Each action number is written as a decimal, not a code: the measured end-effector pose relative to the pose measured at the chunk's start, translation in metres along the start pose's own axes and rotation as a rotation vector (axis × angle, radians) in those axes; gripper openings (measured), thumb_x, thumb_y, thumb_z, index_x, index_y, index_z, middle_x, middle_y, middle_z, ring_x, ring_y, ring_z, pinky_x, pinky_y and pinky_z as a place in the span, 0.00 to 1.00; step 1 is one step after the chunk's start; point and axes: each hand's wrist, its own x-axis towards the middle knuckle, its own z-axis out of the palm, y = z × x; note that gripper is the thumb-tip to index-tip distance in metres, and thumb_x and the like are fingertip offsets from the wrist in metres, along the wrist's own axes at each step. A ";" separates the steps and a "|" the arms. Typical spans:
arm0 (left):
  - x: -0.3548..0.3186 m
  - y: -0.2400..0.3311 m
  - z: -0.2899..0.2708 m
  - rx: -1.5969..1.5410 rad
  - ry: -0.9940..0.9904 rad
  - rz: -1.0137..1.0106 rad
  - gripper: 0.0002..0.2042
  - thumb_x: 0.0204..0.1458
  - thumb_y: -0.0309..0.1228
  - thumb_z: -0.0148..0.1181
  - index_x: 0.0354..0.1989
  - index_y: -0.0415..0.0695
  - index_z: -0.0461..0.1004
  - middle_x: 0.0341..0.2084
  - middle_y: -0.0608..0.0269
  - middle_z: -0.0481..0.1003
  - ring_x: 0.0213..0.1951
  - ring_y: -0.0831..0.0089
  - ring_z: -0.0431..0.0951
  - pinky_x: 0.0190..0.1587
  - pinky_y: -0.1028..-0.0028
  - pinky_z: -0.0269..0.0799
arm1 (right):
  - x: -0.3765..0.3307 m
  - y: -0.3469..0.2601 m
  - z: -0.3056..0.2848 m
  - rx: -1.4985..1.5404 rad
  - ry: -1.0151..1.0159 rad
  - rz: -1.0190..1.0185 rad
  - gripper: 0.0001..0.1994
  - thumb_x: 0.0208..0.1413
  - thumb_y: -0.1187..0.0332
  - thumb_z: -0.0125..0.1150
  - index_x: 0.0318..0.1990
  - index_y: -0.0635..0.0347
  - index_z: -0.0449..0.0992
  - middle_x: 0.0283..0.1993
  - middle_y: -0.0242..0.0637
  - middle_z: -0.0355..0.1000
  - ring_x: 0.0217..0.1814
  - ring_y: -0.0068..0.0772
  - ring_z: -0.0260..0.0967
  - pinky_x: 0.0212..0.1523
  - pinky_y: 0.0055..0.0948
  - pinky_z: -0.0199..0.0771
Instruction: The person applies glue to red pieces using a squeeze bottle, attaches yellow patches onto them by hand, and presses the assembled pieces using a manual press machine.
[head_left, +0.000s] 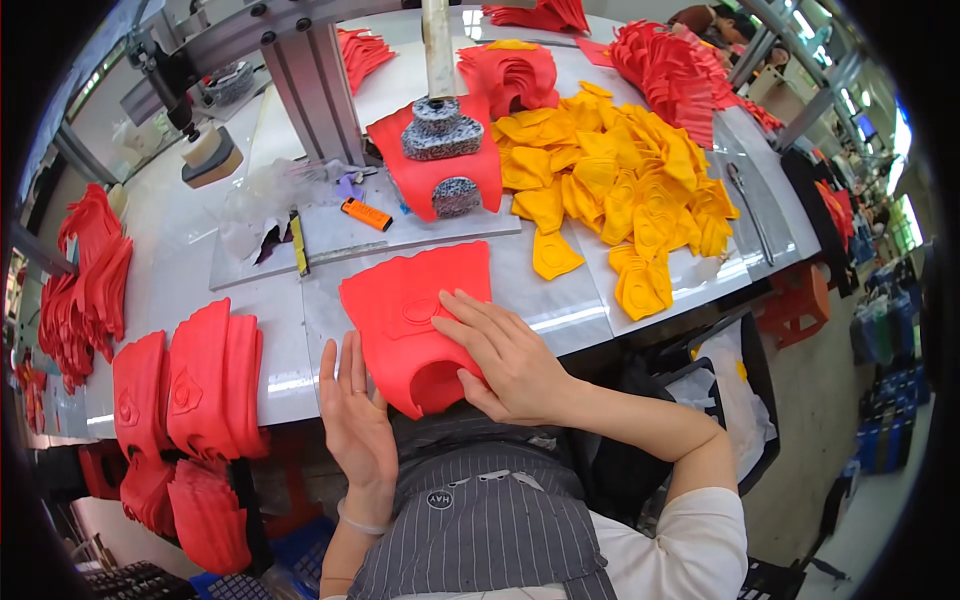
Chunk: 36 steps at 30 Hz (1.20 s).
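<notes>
A red fabric piece (415, 305) with an arched cut-out lies on the white table's (240, 300) near edge. My right hand (500, 355) rests flat on its lower right part, fingers spread, thumb at the cut-out. My left hand (352, 415) stands on edge, palm facing right, just touching the piece's left lower corner, and holds nothing. Another red piece (470, 165) lies under the grey press head (441, 128) farther back.
A heap of yellow pieces (620, 190) fills the table's right. Red stacks (200, 385) sit at the left edge, with more red stacks (665, 65) at the back. An orange lighter (366, 213) lies on a clear plate. A red stool (797, 305) stands at right.
</notes>
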 end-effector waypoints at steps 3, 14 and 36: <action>-0.002 -0.003 -0.001 0.076 0.098 -0.076 0.25 0.60 0.29 0.50 0.64 0.36 0.53 0.63 0.49 0.57 0.63 0.63 0.62 0.62 0.62 0.61 | 0.002 0.001 -0.006 0.044 0.059 0.028 0.28 0.47 0.69 0.62 0.58 0.65 0.64 0.63 0.52 0.61 0.67 0.52 0.57 0.63 0.44 0.59; 0.007 -0.007 -0.009 0.503 -0.102 -0.431 0.18 0.58 0.29 0.53 0.55 0.35 0.66 0.49 0.54 0.73 0.50 0.66 0.76 0.51 0.68 0.75 | -0.044 0.072 -0.081 -0.125 0.150 0.109 0.16 0.47 0.67 0.68 0.43 0.60 0.73 0.44 0.40 0.73 0.47 0.45 0.70 0.48 0.36 0.68; 0.008 -0.014 -0.018 0.475 0.003 -0.317 0.20 0.61 0.34 0.51 0.57 0.36 0.64 0.53 0.56 0.71 0.54 0.67 0.73 0.54 0.66 0.71 | -0.208 0.241 -0.108 -0.107 0.762 0.890 0.18 0.59 0.66 0.59 0.51 0.67 0.66 0.46 0.38 0.71 0.46 0.27 0.68 0.49 0.26 0.66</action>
